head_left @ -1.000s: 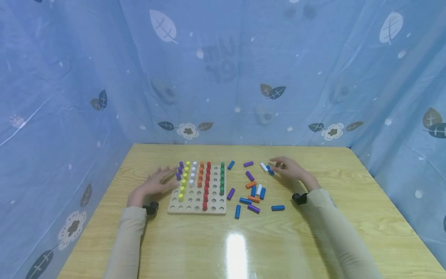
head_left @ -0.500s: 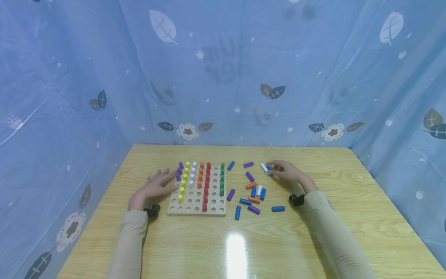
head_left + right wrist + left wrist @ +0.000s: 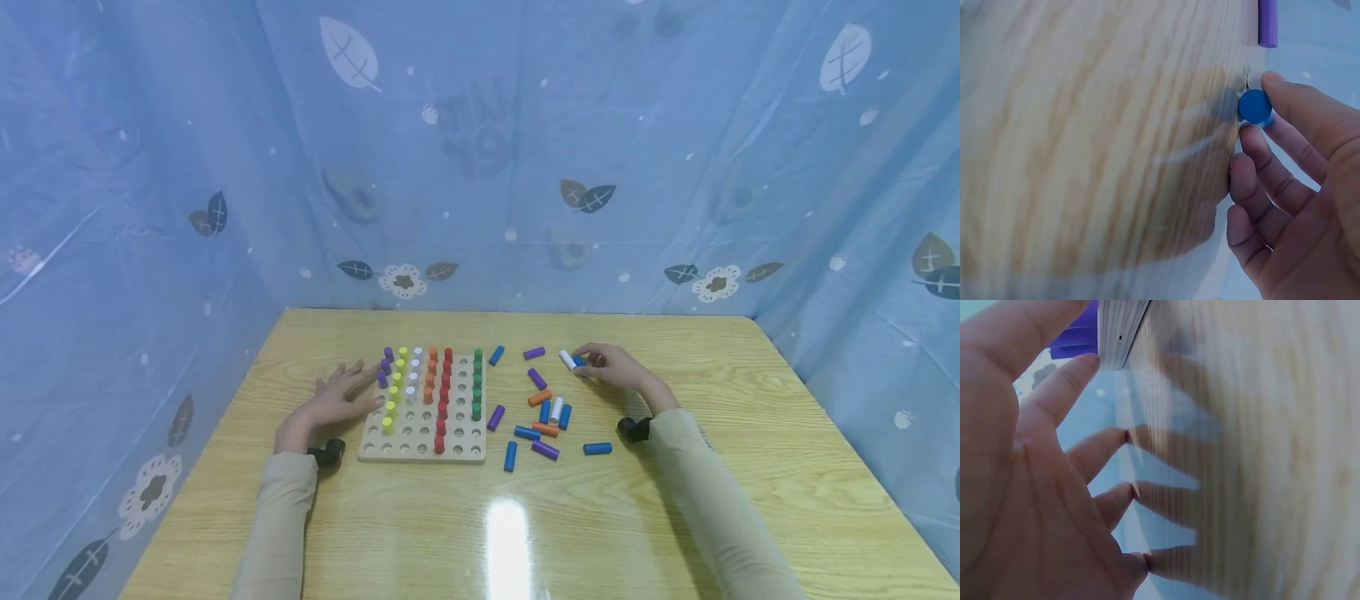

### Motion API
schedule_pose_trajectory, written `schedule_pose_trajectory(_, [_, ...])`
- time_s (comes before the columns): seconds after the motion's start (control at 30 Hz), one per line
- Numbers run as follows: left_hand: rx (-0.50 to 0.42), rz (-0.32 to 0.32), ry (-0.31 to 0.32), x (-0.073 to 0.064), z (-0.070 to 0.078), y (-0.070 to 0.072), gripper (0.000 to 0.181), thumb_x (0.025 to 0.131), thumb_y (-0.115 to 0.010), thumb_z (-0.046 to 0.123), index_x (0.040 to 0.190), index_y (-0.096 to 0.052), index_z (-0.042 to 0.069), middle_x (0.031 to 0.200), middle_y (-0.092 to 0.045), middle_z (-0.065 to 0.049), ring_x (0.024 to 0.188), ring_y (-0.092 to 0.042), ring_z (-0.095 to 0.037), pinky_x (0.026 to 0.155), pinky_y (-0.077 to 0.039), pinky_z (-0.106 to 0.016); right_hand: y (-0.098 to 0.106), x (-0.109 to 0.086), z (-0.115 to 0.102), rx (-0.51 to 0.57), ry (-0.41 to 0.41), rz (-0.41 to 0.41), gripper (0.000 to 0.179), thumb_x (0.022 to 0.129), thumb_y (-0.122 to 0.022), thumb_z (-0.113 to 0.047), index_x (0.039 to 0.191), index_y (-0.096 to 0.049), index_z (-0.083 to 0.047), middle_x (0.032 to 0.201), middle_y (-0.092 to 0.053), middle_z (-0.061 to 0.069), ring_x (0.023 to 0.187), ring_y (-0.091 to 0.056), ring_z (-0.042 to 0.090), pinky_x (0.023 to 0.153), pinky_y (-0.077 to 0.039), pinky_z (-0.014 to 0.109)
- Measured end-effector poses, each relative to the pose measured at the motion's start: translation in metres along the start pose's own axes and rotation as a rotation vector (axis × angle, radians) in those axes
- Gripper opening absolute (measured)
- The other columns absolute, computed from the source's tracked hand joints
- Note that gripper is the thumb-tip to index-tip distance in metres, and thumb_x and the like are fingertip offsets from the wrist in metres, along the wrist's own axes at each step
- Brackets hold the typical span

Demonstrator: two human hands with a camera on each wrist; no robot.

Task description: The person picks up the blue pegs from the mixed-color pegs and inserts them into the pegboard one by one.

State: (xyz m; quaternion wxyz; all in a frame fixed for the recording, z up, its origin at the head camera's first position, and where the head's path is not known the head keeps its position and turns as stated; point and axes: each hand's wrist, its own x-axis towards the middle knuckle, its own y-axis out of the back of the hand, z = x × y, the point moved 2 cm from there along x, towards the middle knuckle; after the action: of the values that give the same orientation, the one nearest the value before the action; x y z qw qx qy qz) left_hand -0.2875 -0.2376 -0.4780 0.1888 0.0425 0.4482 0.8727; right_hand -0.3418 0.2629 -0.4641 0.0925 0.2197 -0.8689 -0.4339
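My left hand (image 3: 337,400) rests by the left edge of a pale wooden pegboard (image 3: 393,456), fingers spread. In the left wrist view, fingertips of the left hand (image 3: 1041,469) touch the table and one finger meets the board's side. On the right, my right hand (image 3: 621,368) pinches a blue peg (image 3: 580,362) that lies beside a white peg (image 3: 567,360). The right wrist view shows the thumb and fingers round the blue peg's end (image 3: 1254,106), close to the tabletop. Rows of purple, yellow, white, orange, red and green pegs stand in the board.
Several loose pegs lie right of the board, among them an orange peg (image 3: 540,397), a purple peg (image 3: 545,450) and a blue peg (image 3: 597,448). A blue patterned curtain (image 3: 510,167) hangs round the back and sides of the wooden table (image 3: 405,525).
My right hand has moved slightly left and its fingers have closed round the blue peg next to the white one. My left hand has stayed almost still beside the board.
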Motion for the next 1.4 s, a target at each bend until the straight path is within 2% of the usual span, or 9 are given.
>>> schedule_pose_trajectory(0.4, [-0.019,0.003,0.0,-0.001,-0.003,-0.001,0.073,0.088,-0.056,0.049,0.148,-0.025,0.022,0.153,-0.006,-0.023,0.138,0.01,-0.047,0.099,0.017,-0.07,0.002,-0.003,0.003,0.019,0.0,0.026,0.036,0.089,-0.063,-0.019,0.119,-0.056,-0.001,0.093,-0.061,0.011,0.079,-0.056,0.019,0.065,-0.047,0.029])
schedule_pose_trajectory(0.63, [-0.021,0.001,0.006,-0.001,-0.005,-0.002,0.073,0.087,-0.056,0.05,0.148,-0.025,0.023,0.153,-0.006,-0.023,0.138,0.01,-0.047,0.099,0.017,-0.07,0.005,-0.004,0.006,0.024,-0.009,0.042,0.037,0.088,-0.065,-0.019,0.119,-0.055,-0.002,0.089,-0.061,0.009,0.075,-0.055,0.016,0.062,-0.046,0.028])
schedule_pose_trajectory(0.93, [-0.042,-0.008,0.018,-0.003,0.0,0.0,0.073,0.088,-0.056,0.049,0.148,-0.024,0.023,0.154,-0.005,-0.022,0.138,0.011,-0.046,0.1,0.018,-0.068,0.009,-0.003,0.003,0.099,-0.018,0.047,0.036,0.089,-0.063,-0.017,0.12,-0.052,-0.003,0.09,-0.06,0.011,0.076,-0.059,0.02,0.061,-0.049,0.03])
schedule_pose_trajectory(1.07, [-0.043,-0.01,0.024,-0.003,0.001,0.0,0.073,0.088,-0.056,0.049,0.148,-0.023,0.024,0.154,-0.005,-0.021,0.138,0.011,-0.045,0.1,0.018,-0.068,0.01,0.001,-0.001,0.121,0.006,0.063,0.039,0.089,-0.063,-0.018,0.122,-0.051,-0.002,0.091,-0.06,0.012,0.078,-0.06,0.021,0.063,-0.051,0.03])
schedule_pose_trajectory(1.4, [-0.039,-0.013,0.029,-0.003,-0.002,-0.002,0.074,0.088,-0.055,0.051,0.148,-0.023,0.023,0.154,-0.004,-0.021,0.138,0.011,-0.045,0.1,0.019,-0.068,0.014,0.007,-0.021,0.098,0.052,0.107,0.039,0.089,-0.062,-0.017,0.123,-0.05,-0.001,0.094,-0.06,0.014,0.081,-0.061,0.024,0.07,-0.051,0.035])
